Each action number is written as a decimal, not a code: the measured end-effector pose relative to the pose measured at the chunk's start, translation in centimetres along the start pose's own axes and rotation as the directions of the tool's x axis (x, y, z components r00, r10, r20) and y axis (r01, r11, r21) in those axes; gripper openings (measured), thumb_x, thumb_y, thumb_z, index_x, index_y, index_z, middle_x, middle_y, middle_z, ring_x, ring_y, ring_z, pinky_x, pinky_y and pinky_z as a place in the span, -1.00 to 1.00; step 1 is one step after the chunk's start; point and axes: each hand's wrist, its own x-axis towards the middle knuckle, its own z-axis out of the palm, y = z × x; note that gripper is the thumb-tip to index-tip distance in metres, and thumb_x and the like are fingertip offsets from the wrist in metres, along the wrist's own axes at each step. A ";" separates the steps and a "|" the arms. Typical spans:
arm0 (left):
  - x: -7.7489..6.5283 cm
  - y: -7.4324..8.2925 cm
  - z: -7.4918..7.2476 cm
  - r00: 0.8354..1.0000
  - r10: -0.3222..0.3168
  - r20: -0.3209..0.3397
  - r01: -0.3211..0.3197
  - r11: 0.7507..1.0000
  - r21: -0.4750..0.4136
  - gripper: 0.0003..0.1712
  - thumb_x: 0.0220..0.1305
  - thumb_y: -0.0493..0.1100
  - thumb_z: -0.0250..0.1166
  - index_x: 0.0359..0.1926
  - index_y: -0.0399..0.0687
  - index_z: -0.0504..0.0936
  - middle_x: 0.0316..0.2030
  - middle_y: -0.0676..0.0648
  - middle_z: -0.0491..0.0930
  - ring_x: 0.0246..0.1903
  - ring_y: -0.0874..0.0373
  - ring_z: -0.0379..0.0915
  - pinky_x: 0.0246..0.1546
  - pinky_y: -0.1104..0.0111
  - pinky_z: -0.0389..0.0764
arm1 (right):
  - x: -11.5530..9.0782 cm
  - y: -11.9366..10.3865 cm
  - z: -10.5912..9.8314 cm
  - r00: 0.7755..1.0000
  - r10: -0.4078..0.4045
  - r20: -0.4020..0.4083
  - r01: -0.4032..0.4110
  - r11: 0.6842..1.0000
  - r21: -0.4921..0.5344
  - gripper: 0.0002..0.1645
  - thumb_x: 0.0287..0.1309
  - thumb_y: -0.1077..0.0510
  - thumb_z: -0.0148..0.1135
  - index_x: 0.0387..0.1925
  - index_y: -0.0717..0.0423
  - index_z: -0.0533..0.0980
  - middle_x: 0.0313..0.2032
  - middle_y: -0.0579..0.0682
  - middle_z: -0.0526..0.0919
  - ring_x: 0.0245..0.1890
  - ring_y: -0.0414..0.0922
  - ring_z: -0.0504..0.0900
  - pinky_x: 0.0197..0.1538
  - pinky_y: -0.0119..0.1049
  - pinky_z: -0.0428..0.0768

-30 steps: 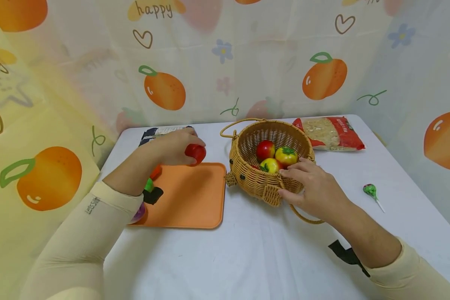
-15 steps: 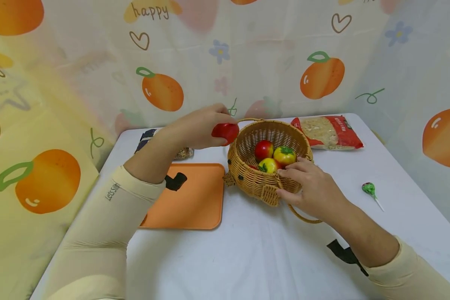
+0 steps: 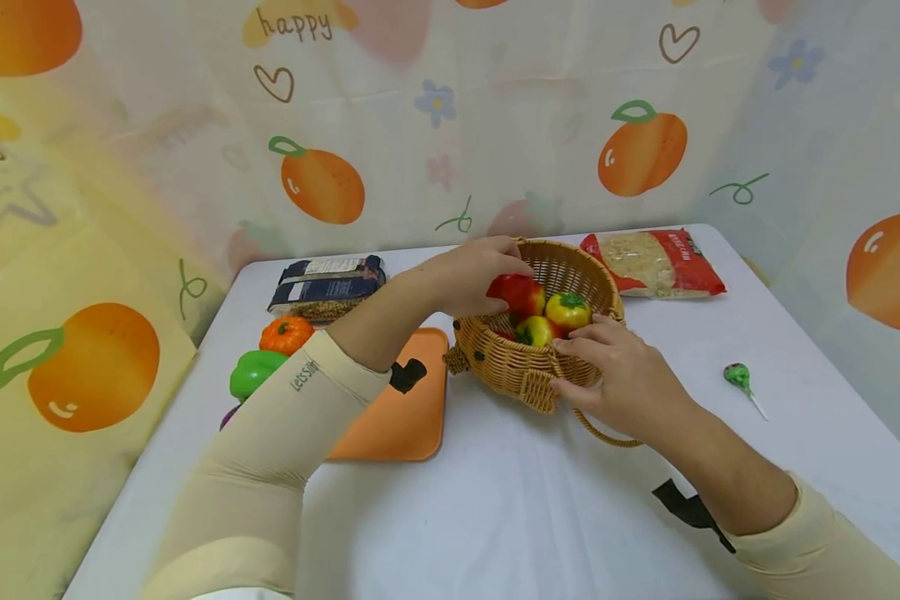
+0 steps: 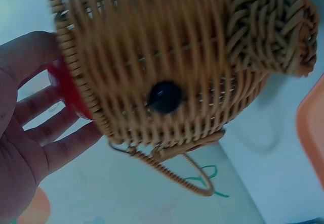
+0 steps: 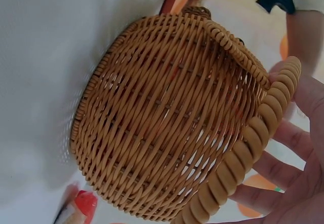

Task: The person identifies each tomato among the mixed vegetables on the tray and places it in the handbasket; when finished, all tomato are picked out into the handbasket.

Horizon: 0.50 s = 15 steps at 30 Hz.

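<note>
In the head view, my left hand (image 3: 468, 279) holds a smooth red round fruit (image 3: 502, 290) over the left rim of a wicker basket (image 3: 498, 362). The left wrist view has the same red fruit (image 4: 68, 90) partly hidden behind the basket's rim, with the fingers curved round it. Inside the basket lie a red-and-yellow fruit (image 3: 534, 298) and two yellow ones with green leafy tops, one of them a yellow fruit (image 3: 568, 312). My right hand (image 3: 626, 375) grips the basket's near right rim, beside its woven handle (image 5: 253, 138).
Left of the basket lies an orange tray (image 3: 412, 417), partly under my left forearm. A small orange pumpkin (image 3: 287, 335) and a green pepper (image 3: 255, 372) show beyond the sleeve. Behind are a dark grain bag (image 3: 326, 287) and a red bag (image 3: 656, 262). A lollipop (image 3: 739, 379) lies right.
My left hand has carried the red fruit rightward from above the tray to the basket's opening. The right hand stays at the basket's rim.
</note>
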 end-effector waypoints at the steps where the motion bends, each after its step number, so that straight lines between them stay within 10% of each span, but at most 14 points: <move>1: 0.2 0.0 0.3 1.000 -0.002 0.015 0.002 1.000 0.005 -0.40 0.35 -0.09 0.39 0.39 0.09 0.53 0.25 -0.07 0.43 0.23 0.05 0.39 0.26 0.25 0.54 | 0.0 0.0 0.0 1.000 -0.001 0.001 0.001 1.000 0.002 -0.45 0.10 -0.08 0.52 0.13 -0.02 0.69 0.08 0.13 0.68 0.36 0.29 0.43 0.12 0.39 0.55; 15: 0.2 -0.1 1.5 1.000 0.004 0.016 -0.004 1.000 0.007 -0.43 0.35 -0.12 0.34 0.37 0.09 0.54 0.26 -0.04 0.44 0.24 0.07 0.38 0.29 0.27 0.48 | 0.0 0.1 0.0 1.000 -0.006 0.010 0.006 1.000 0.010 -0.45 0.11 -0.08 0.51 0.13 -0.01 0.69 0.07 0.13 0.68 0.35 0.30 0.44 0.12 0.39 0.55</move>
